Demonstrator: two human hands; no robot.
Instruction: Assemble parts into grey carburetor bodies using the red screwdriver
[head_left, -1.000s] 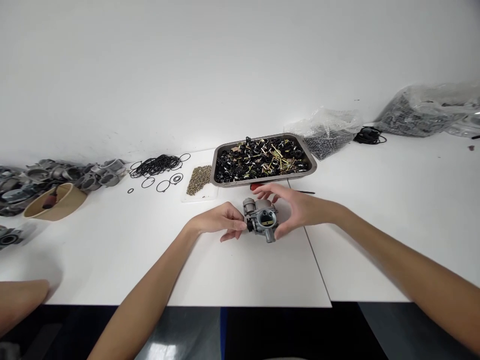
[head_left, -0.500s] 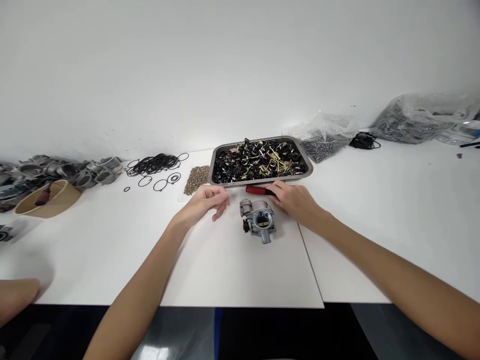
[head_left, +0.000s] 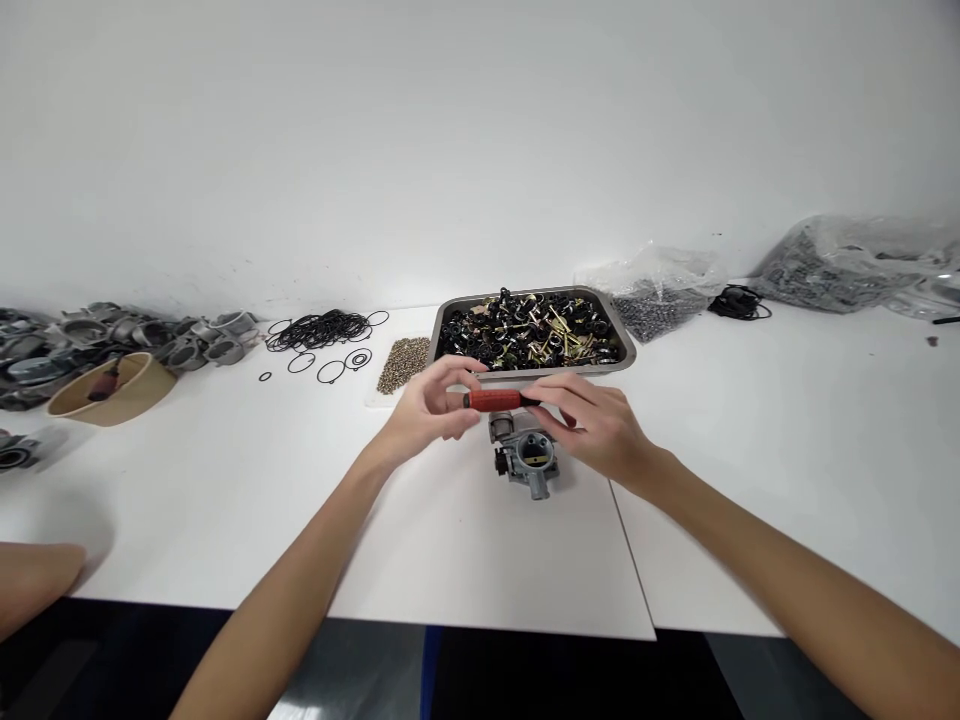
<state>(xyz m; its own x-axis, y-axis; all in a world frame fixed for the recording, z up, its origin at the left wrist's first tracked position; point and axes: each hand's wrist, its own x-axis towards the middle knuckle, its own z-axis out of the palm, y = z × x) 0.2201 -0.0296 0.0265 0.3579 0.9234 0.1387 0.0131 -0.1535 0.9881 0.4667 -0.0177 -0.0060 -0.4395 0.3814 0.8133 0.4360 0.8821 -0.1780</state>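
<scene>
Both hands meet at a red-handled screwdriver [head_left: 493, 400], held level above the table [head_left: 750, 450]. The left hand [head_left: 427, 410] is closed on the left end of the handle, thumb and fingertips pinching it; the right hand [head_left: 596, 425] is closed on the right end, where the shaft should emerge, though the shaft itself is hidden behind the fingers. The tool's long axis runs left to right, from one grip to the other. One carburetor [head_left: 525, 455] rests on the table directly below the grip, just under the handle and apart from it; the right hand is the nearer of the two, its fingers just beside the casting. Beyond the grip lies one metal tray [head_left: 628, 352] heaped with small black and brass parts, too many to count. Beyond and to the left of the grip lie one heap of small brass pieces [head_left: 401, 362] and a cluster of black O-rings [head_left: 319, 330]. Far left stand one tan bowl [head_left: 112, 400] and a pile of grey castings [head_left: 180, 345]. Far right lie two visible plastic bags [head_left: 660, 290] of dark parts.
</scene>
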